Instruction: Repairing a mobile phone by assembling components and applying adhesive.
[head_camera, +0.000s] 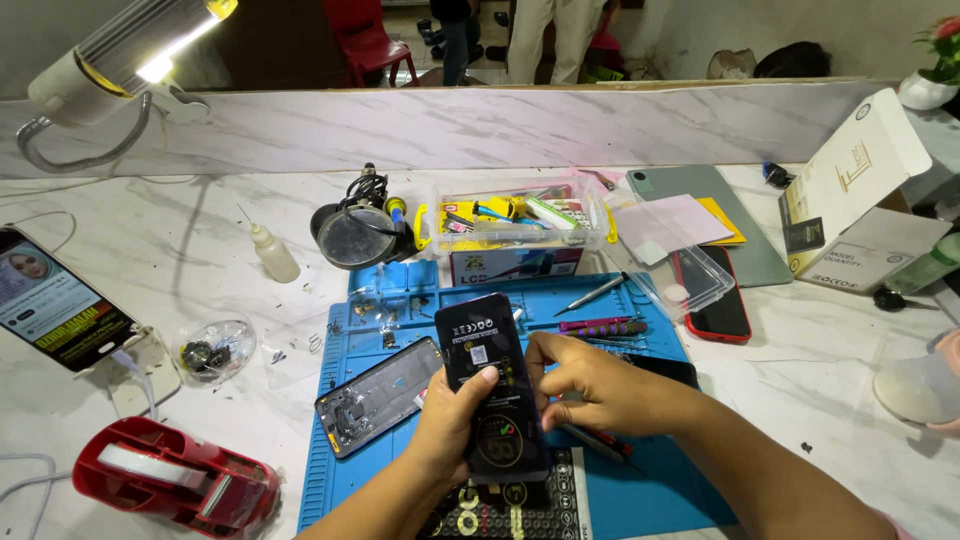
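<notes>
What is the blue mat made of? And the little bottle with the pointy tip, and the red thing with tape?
The blue mat looks like soft matte rubber or silicone: ridged edges, moulded compartments. The little bottle seems cloudy, squeezable plastic with what may be a thin metal needle tip. The red tape dispenser looks like hard glossy plastic, since it shines under the lamp.

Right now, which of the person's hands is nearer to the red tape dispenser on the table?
Left. The left hand grips the dark phone part on the side toward the red tape dispenser; the right hand is across the part, farther off.
</notes>
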